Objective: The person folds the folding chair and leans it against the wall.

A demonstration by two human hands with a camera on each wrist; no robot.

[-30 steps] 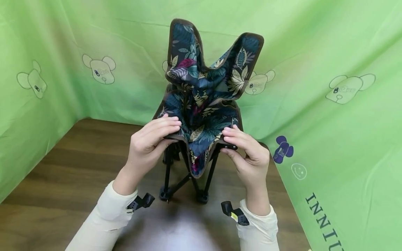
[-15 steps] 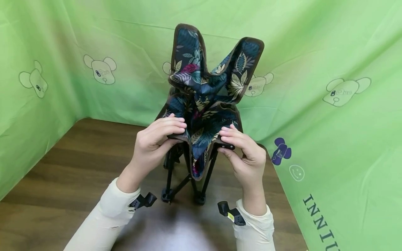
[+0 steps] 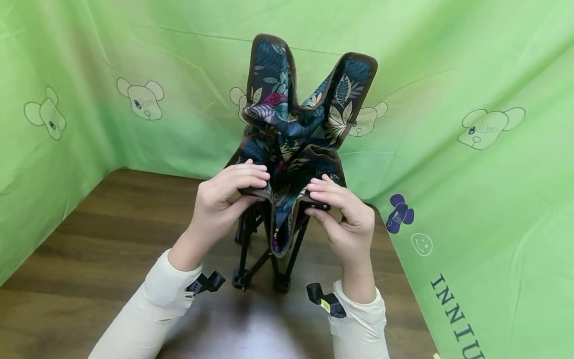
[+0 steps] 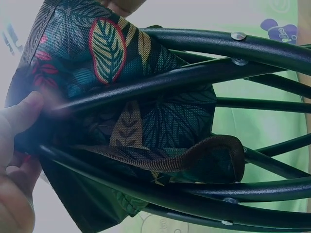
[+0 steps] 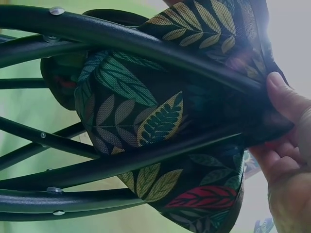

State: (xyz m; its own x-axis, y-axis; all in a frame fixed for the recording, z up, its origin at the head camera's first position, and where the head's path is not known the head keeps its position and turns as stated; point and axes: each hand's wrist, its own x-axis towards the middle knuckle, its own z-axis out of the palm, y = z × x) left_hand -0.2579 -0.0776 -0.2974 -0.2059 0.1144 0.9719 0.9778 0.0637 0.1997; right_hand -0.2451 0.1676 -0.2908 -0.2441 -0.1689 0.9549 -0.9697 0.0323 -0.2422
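A small folding chair (image 3: 287, 199) stands upright on the floor, its dark leaf-print fabric partly folded inward and its seat sagging in a deep V. My left hand (image 3: 224, 194) grips the seat's front left corner, thumb below and fingers on top. At the front right corner my right hand (image 3: 345, 209) pinches the seat the same way. Black tube legs (image 4: 146, 179) cross under the fabric in the left wrist view. In the right wrist view, riveted tubes (image 5: 116, 160) run to the corner by my thumb. The backrest (image 3: 309, 104) stands behind with two raised points.
A brown wood-grain surface (image 3: 112, 239) lies under the chair. Green curtains (image 3: 188, 80) printed with bear heads hang close behind and along both sides. Black wrist cameras (image 3: 206, 283) are strapped over the pale sleeves (image 3: 148, 304).
Both hands have moved toward each other with the seat corners. The seat fabric between them is narrower and folds more deeply, and the front feet stand closer together.
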